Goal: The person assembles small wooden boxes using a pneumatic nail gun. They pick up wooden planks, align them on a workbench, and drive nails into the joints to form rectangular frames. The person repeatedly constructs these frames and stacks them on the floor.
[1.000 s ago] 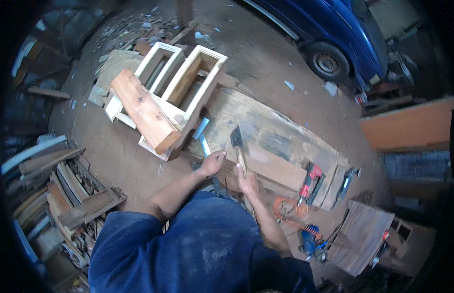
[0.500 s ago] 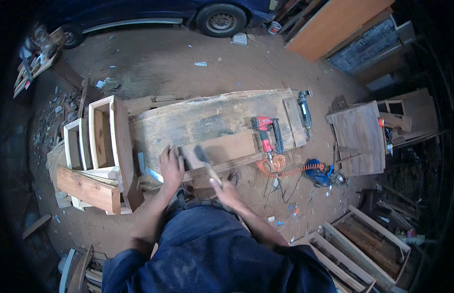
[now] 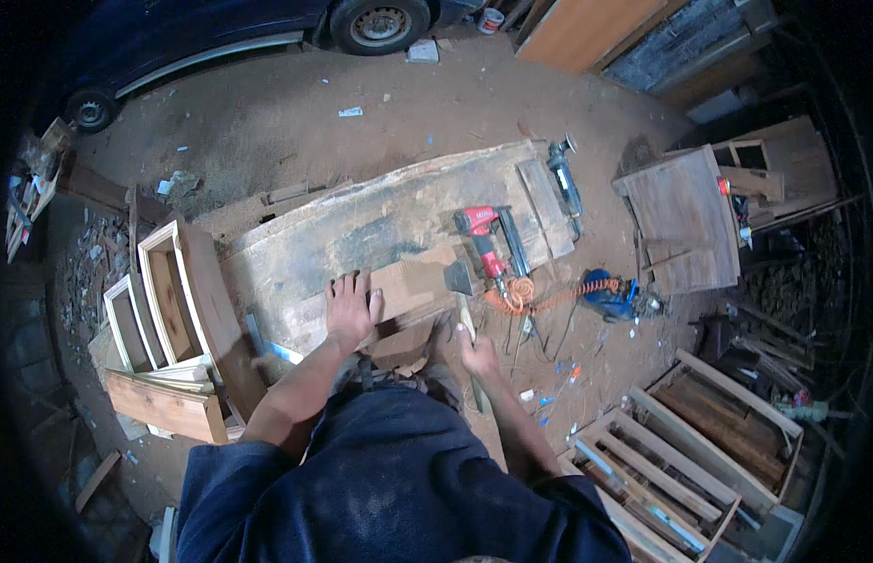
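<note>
My left hand (image 3: 350, 310) lies flat on a light wooden board (image 3: 408, 281), its fingers spread and holding nothing. The board rests along the near edge of a long, worn wooden bench top (image 3: 361, 211). In my right hand (image 3: 478, 355) is the wooden handle of a hatchet (image 3: 459, 278), its flat dark metal head at the board's right end. Whether the head touches the wood, I cannot tell. Just beyond it, a red and black nail gun (image 3: 488, 246) lies on the bench.
Pale drawer boxes (image 3: 178, 291) stand left of the bench. An angle grinder (image 3: 565, 183) lies at its right end. A coiled orange hose (image 3: 549, 298) runs toward a blue tool (image 3: 610, 296) on the floor. Wooden frames (image 3: 685, 441) lie at lower right; a dark blue vehicle (image 3: 202, 47) stands behind.
My right hand has moved right, carrying the hatchet head from beside my left hand to the board's right end. My left hand now lies flatter on the board. The whole view has tilted.
</note>
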